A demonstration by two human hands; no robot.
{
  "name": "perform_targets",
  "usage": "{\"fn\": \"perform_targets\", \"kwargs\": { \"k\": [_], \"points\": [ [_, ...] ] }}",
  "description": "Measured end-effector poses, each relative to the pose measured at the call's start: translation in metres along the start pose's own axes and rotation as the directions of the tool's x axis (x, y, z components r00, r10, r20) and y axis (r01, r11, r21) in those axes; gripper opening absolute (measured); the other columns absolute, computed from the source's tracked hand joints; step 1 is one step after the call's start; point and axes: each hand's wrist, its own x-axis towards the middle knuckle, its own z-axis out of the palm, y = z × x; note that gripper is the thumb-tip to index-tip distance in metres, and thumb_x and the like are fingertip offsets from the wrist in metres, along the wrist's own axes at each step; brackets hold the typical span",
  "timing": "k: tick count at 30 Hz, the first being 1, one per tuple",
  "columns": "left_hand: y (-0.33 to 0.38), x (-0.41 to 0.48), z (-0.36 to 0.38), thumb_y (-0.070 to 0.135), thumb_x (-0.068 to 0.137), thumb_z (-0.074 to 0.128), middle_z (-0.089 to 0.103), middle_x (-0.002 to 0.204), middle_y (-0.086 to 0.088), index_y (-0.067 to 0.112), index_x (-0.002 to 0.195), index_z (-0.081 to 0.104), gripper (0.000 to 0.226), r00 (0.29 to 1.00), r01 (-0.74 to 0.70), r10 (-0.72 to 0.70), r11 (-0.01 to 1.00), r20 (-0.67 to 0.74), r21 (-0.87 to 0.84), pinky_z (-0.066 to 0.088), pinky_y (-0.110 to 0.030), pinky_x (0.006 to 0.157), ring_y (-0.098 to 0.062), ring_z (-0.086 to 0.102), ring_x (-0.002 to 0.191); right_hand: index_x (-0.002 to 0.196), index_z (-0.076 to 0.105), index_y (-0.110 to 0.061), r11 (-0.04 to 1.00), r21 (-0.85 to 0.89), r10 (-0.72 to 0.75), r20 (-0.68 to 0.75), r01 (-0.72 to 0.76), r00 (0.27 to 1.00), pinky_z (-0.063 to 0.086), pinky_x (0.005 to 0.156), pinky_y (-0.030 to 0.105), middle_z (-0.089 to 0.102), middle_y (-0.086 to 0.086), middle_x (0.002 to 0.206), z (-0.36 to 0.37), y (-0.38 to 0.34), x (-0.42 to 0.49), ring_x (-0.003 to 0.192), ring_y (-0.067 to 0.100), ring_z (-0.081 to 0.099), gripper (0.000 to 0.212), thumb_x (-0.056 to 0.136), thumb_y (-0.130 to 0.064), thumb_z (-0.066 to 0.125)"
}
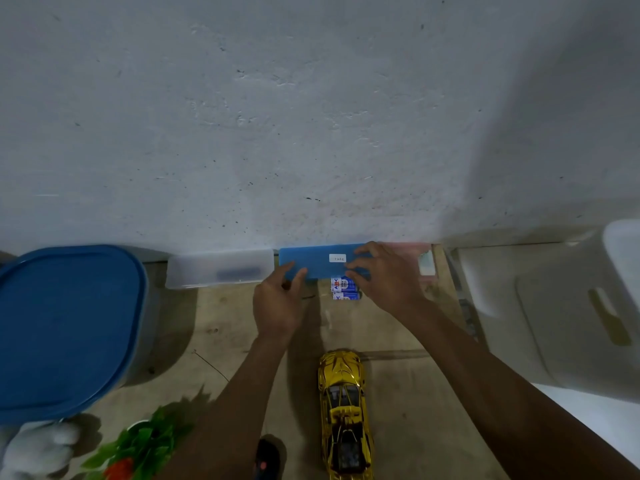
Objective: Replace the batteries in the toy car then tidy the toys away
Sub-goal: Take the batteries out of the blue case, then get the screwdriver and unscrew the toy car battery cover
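Two hands are holding a blue box lid by the wall.

The left hand (pixel 277 299) and right hand (pixel 384 278) are pinching the lid (pixel 320 261). The gold toy car (pixel 344 410) is lying lengthwise toward the wall, batteries (pixel 344 289) beyond it.

Gold toy car (pixel 344 415) upright on floor; batteries (pixel 344 289) lie beyond.

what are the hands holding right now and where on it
Both hands grip the blue box by its ends: left hand at its left end, right hand at its right end.
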Motion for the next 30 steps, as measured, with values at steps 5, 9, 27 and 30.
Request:
{"fn": "perform_targets", "kwargs": {
  "k": [5,9,27,30],
  "points": [
    [0.0,0.003,0.004,0.026,0.089,0.071,0.07,0.114,-0.01,0.01,0.119,0.068,0.034,0.994,0.108,-0.105,0.982,0.026,-0.154,0.061,-0.041,0.081,-0.017,0.067,0.101,0.115,0.071,-0.021,1.0,-0.018,0.014,0.012,-0.014,1.0,0.043,0.095,0.025,0.058,-0.005,0.127,0.002,-0.003,0.0,0.112,0.012,0.054,0.028,0.092,-0.034,0.062],
    [0.003,0.0,0.003,0.035,0.091,0.067,0.071,0.105,-0.007,0.017,0.119,0.065,0.033,0.998,0.057,-0.055,0.997,0.032,-0.047,0.062,-0.042,0.073,-0.017,0.069,0.091,0.113,0.072,-0.019,0.999,-0.046,-0.011,0.014,0.012,1.0,0.046,0.092,0.029,0.058,-0.002,0.124,0.0,-0.006,0.0,0.109,0.016,0.057,0.026,0.093,-0.032,0.062],
    [-0.035,0.023,-0.089,0.029,0.095,0.059,0.062,0.123,-0.008,0.021,0.146,0.036,0.057,0.811,0.457,-0.573,0.745,-0.115,-0.487,0.05,-0.046,0.099,-0.026,0.061,0.111,0.131,0.057,-0.017,0.924,0.026,-0.379,0.171,0.381,0.909,0.044,0.099,0.04,0.051,0.003,0.138,0.038,-0.143,0.045,0.122,0.024,0.051,0.041,0.09,-0.021,0.06],
    [-0.037,0.029,-0.099,0.022,0.098,0.051,0.067,0.097,-0.008,0.024,0.129,0.052,0.031,0.813,0.446,-0.576,0.71,-0.086,-0.545,0.054,-0.035,0.072,-0.023,0.063,0.085,0.129,0.055,-0.017,0.89,-0.065,-0.429,0.216,0.451,0.877,0.045,0.093,0.04,0.053,0.006,0.133,0.047,-0.167,0.055,0.118,0.025,0.051,0.042,0.088,-0.023,0.061]
  ]
}}
